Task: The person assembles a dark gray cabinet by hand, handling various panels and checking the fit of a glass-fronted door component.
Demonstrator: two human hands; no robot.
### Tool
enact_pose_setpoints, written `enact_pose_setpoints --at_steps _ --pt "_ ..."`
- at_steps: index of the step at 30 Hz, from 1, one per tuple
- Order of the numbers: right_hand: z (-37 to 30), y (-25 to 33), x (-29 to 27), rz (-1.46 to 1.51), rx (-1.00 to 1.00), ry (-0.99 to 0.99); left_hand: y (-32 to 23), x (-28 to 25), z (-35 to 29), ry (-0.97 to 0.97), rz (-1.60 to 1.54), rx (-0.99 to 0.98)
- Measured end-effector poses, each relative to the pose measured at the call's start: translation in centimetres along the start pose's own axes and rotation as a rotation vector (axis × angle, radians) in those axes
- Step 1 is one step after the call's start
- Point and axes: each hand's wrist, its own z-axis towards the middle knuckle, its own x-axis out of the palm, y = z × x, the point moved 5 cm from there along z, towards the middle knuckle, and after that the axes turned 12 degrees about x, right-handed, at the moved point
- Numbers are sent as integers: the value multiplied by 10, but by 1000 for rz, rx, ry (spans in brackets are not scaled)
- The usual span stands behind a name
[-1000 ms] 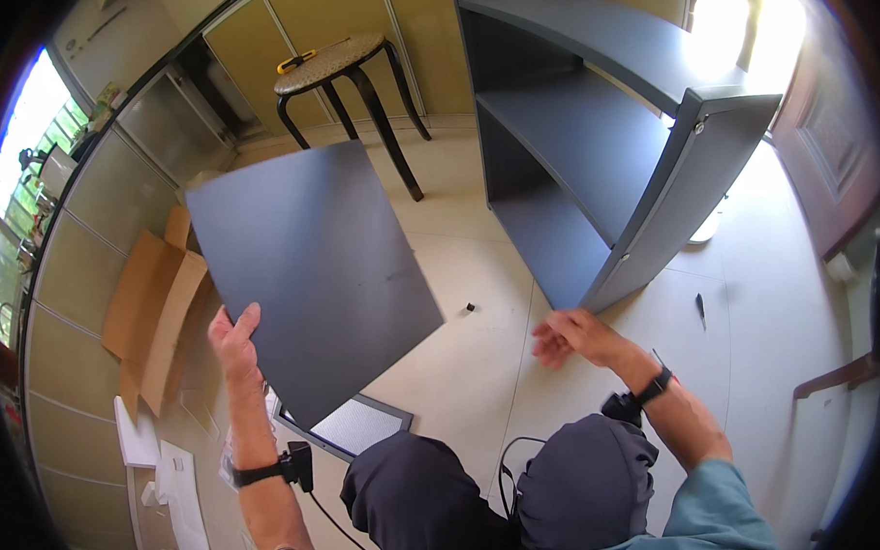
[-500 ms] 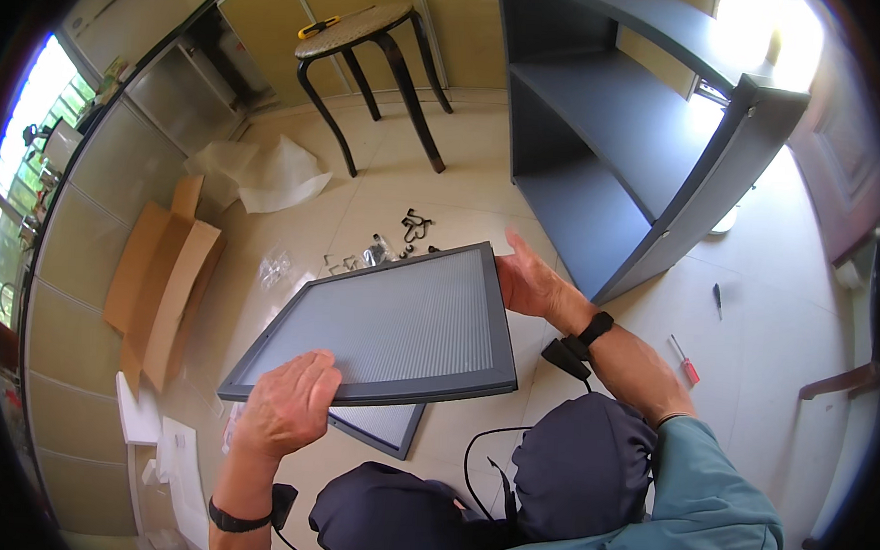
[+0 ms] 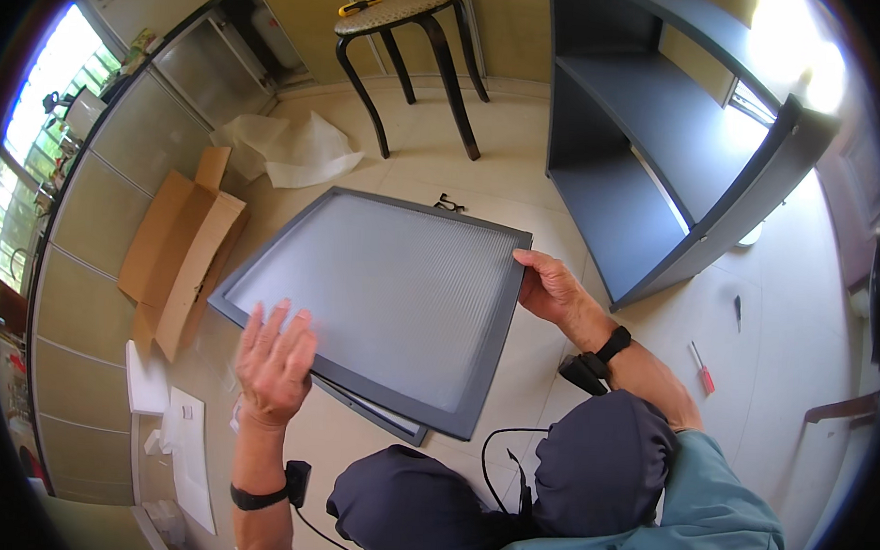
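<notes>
A large dark-grey framed panel (image 3: 372, 292) with a ribbed, translucent sheet is held tilted above the floor in front of me. My right hand (image 3: 553, 291) grips its right edge near the far corner, thumb on top and fingers mostly hidden underneath. At the near left edge, my left hand (image 3: 275, 361) touches the frame with its fingers stretched out and apart, slightly blurred. Beneath the near edge shows part of a second framed panel (image 3: 382, 416) lying on the floor. The rest of that one is covered.
A dark-grey shelf unit (image 3: 618, 184) stands at the far right. Beyond the panel is a stool (image 3: 411, 7) bearing a yellow cutter (image 3: 360, 6). An opened cardboard box (image 3: 184, 256) lies left. Right are a red-handled screwdriver (image 3: 703, 371) and a dark tool (image 3: 737, 313). Black clips (image 3: 449, 204) lie beyond.
The panel has turned and its face now shows more fully, covering most of the small hardware. My left hand has loosened from a grip into stretched fingers; my right thumb now lies on the frame.
</notes>
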Motion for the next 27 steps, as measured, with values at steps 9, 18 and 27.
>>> enact_pose_setpoints --at_steps 9,18,27 --pt "-20 33 40 -6 -168 102 26 60 -41 -1083 -1511 -1314" --pt "-47 36 24 -122 -223 7 -3 123 2 -1065 -1894 -1502" --pt "-115 45 -11 -400 -338 -194 -10 186 48 -821 -1912 -1461"
